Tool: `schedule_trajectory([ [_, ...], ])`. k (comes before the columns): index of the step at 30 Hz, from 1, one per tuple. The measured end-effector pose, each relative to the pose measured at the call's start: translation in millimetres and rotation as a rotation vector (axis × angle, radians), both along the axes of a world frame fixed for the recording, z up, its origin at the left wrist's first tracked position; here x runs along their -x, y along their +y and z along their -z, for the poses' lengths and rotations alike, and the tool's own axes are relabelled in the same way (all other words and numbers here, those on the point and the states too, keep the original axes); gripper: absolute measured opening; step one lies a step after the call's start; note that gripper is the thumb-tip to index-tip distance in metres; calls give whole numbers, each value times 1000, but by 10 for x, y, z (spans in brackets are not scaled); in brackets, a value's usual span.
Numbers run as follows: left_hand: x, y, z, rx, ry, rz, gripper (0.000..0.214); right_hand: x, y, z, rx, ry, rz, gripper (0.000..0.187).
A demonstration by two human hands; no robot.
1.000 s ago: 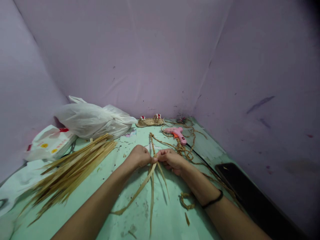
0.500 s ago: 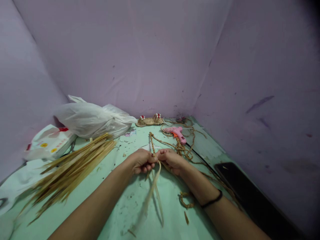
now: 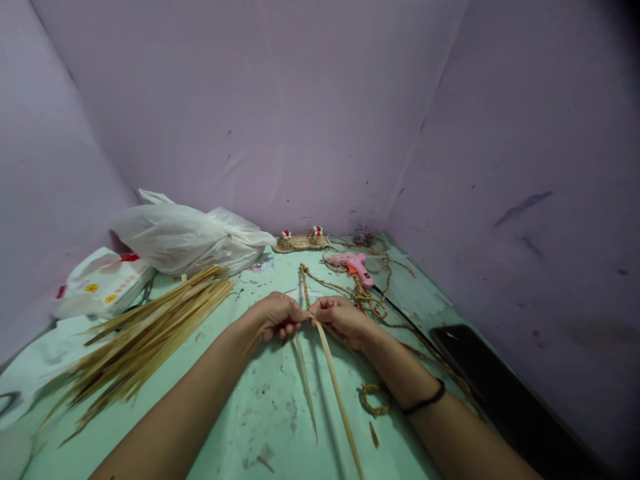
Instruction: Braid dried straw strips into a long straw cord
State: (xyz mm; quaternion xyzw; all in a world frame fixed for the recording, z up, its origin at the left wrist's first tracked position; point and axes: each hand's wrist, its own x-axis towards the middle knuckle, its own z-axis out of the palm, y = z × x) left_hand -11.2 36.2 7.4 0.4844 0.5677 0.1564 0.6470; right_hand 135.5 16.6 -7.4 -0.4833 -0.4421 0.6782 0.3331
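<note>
My left hand [image 3: 274,317] and my right hand [image 3: 341,319] meet at the middle of the green table [image 3: 270,407], fingers pinched closed on the end of a straw braid [image 3: 303,285] that runs away from me. Loose flat straw strips [image 3: 330,380] trail from the pinch toward me across the table. A black band sits on my right wrist [image 3: 426,402].
A bundle of straw strips [image 3: 145,333] lies at the left. Behind it are a white plastic bag [image 3: 185,237] and a white packet [image 3: 103,287]. A pink glue gun [image 3: 353,265], tangled braided cord [image 3: 370,300], a small woven piece [image 3: 300,241] and a dark slab [image 3: 480,373] lie to the right.
The loose strips have been swung: one that trailed left a second ago now lies straight toward me and to the right. Both hands stay pinched at the braid's end.
</note>
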Motion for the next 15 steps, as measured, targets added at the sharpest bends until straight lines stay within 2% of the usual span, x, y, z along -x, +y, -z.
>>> schedule_trajectory([
  [5,-17,4,63,-88,181,-34,13,-33,17,55,-23,33,-31,13],
  [12,23,-12,6,-45,-60,28,16,-31,15,22,-49,-13,8,12],
  [15,8,-4,8,3,-32,-7,14,-12,17,20,-77,-51,18,13],
])
